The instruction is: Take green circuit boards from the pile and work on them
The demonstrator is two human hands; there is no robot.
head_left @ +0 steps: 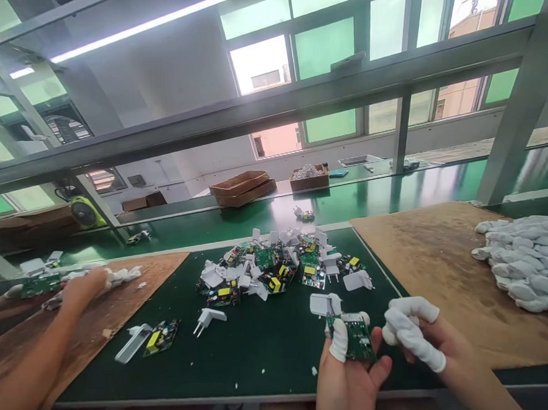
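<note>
My left hand (346, 358), with white finger covers on some fingers, grips a green circuit board (359, 341). A white plug housing (325, 303) stands out just beyond the board's far edge; whether the two are joined I cannot tell. Close on its right is my right hand (421, 332), its thumb and fingers in white covers and pinched together. What they hold, if anything, is hidden. Beyond both hands lies a heap of circuit boards and white plug parts (265, 258). One loose white plug piece (210, 319) lies in front of the heap.
White lumps (532, 263) are piled on a brown board (412, 264) at right. A co-worker's arm (54, 330) reaches over another brown board (152, 271) at left. An open housing (133, 345) lies beside a circuit board (161, 337). Cardboard trays (242, 188) stand behind.
</note>
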